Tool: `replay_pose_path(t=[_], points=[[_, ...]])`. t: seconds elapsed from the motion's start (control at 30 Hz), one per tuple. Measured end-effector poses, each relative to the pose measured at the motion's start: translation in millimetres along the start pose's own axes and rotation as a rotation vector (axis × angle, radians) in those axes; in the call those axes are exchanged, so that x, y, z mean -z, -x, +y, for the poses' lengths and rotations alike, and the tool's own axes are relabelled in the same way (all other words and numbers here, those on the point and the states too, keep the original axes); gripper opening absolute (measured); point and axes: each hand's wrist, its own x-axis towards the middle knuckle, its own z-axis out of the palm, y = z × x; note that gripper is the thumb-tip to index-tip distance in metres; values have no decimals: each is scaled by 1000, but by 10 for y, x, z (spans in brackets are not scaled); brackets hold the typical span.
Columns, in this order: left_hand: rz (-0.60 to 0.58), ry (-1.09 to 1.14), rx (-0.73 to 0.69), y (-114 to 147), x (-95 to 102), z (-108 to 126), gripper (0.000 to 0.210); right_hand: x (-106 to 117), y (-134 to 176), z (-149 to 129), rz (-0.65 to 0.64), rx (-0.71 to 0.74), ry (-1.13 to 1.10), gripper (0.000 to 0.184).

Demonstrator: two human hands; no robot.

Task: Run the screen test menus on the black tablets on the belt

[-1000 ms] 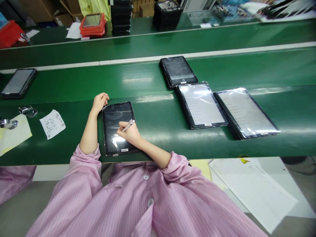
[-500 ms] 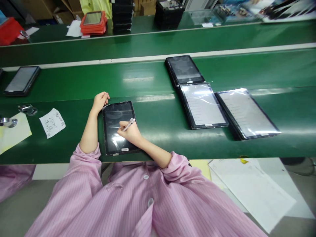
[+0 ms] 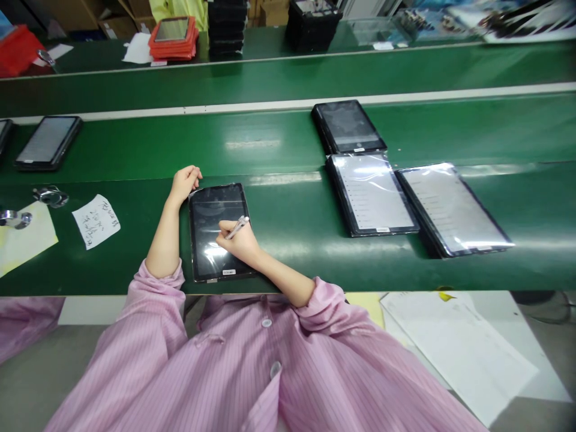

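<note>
Right hand (image 3: 240, 245) has its fingers clamped on a slim silvery pen (image 3: 237, 227) over a flat black rectangular tablet (image 3: 216, 210), sitting just left of centre frame on the glossy green desk (image 3: 292, 252). Left hand (image 3: 186, 182): fingers curled together, by the tablet's top-left corner.

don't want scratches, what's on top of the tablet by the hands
Over the tablet: the right hand, holding a pen. Near the tablet's bottom edge, a white label. The surface beneath the hand is covered.
</note>
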Motion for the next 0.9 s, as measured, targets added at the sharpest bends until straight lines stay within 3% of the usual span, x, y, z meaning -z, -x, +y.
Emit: replay_pose_path(t=[0.63,0.8,0.9], points=[[3,-9,-7,3,0,-21,34,-18,6,14,-20,8,95,27],[1,11,12,-28,-27,-56,33,-67,-23,34,49,27,-6,27],[157,-24,26,4,-8,23,27,83,-98,67,246,9,-183,30]])
